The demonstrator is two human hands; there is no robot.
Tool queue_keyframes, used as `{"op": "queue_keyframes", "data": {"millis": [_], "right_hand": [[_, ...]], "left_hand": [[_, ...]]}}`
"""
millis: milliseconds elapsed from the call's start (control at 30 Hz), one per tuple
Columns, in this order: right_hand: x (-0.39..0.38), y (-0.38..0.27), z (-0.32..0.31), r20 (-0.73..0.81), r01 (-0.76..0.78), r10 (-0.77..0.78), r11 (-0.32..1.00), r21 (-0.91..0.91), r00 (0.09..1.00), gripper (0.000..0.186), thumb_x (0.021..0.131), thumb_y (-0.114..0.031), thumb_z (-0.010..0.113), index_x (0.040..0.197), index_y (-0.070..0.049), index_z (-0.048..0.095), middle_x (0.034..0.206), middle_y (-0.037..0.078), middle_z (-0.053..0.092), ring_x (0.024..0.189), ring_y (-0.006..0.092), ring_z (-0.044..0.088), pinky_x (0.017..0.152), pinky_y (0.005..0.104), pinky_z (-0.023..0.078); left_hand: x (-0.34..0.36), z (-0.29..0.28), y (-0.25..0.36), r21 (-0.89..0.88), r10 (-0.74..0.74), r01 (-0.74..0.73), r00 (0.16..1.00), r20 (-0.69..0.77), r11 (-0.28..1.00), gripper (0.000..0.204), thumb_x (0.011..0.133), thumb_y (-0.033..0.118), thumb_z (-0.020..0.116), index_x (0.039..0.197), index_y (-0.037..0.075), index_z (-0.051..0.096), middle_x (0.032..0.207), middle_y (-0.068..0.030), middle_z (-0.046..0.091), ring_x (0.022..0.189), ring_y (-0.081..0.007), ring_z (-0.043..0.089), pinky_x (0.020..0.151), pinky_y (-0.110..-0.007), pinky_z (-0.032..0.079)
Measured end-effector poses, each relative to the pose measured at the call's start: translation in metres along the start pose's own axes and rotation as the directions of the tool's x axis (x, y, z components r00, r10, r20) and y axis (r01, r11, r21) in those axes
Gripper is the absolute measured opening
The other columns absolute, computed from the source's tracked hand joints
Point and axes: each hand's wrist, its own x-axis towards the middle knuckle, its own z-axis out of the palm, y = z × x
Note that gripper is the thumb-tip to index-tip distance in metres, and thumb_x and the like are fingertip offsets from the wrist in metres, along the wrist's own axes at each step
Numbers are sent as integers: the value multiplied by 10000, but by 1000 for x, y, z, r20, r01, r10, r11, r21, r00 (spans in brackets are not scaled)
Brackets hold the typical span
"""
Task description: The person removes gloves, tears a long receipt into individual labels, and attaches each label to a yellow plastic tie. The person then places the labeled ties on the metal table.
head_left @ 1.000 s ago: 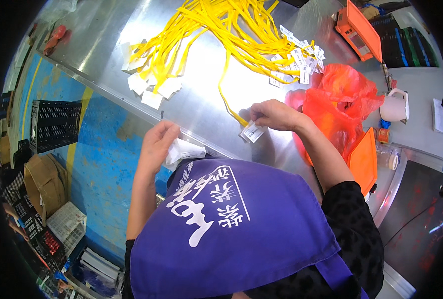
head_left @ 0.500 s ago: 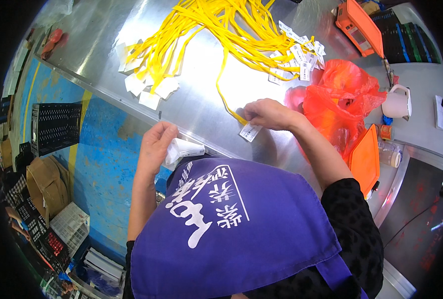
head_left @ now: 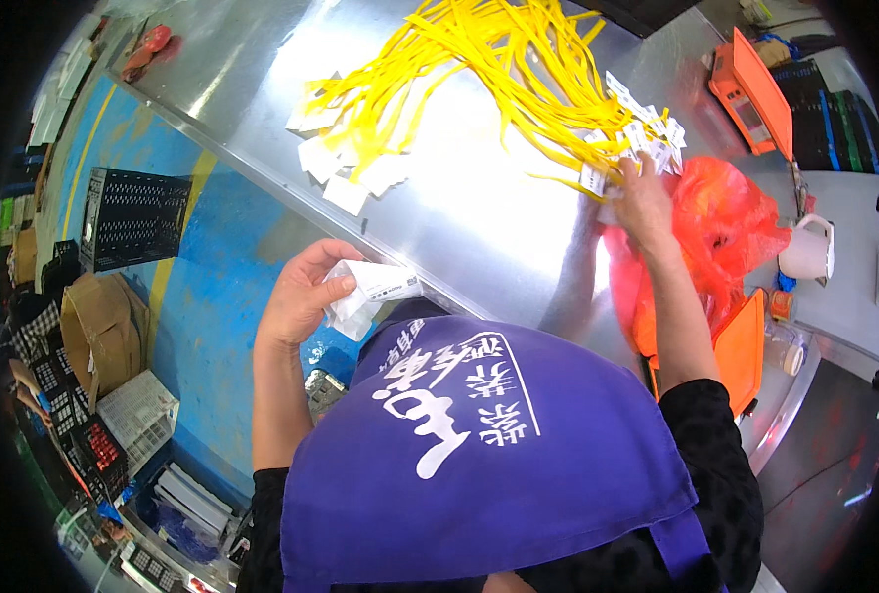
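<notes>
On the metal table lies a big bundle of yellow straps [head_left: 519, 69]. White tags [head_left: 657, 138] are fixed to their right ends, and blank white pieces [head_left: 346, 193] to their left ends. My right hand [head_left: 644, 206] reaches to the right-hand tags, its fingers stretched out and apart among them; the fingertips touch the tags and partly hide them. Near the table's front edge, my left hand [head_left: 301, 296] is closed on a curled strip of white labels [head_left: 385, 284], pinched between thumb and fingers, with loose translucent backing hanging below.
Red plastic bags [head_left: 721, 227] lie beside my right forearm, near an orange lid [head_left: 741, 346]. Farther back stands an orange bin [head_left: 751, 94]. A white mug [head_left: 805, 252] is at the right. A black crate [head_left: 133, 217] and a cardboard box [head_left: 101, 331] stand on the blue floor.
My right hand has moved away and to the right with the tagged strap, reaching the other tags. My left hand has turned slightly and still holds the label strip. The view has shifted.
</notes>
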Motion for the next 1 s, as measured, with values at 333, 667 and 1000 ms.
{"op": "queue_keyframes", "data": {"millis": [333,667,1000], "right_hand": [[39,-193,11,40,471,-593,678,565,804,510,903,-139,539,1411,-98,524,1089,221,694,1000,391,659,870,468,514],[44,-146,-35,166,543,-668,704,458,726,161,874,-159,585,912,-49,696,940,162,666,932,349,655,793,448,523],[30,-94,-21,309,418,-524,839,348,794,170,864,-127,606,975,-79,725,1016,138,680,974,334,637,827,418,506]], "left_hand": [[3,6,8,384,127,-69,984,-128,921,86,877,-20,641,939,34,618,868,-1,659,807,-72,608,697,-231,484],[-9,12,13,79,76,-71,995,-67,994,83,936,6,605,1015,20,626,926,-30,694,851,-76,632,747,-244,515],[45,45,5,449,187,-289,948,258,846,132,901,36,580,1009,41,657,1330,-99,602,1194,-178,566,971,-320,477]]}}
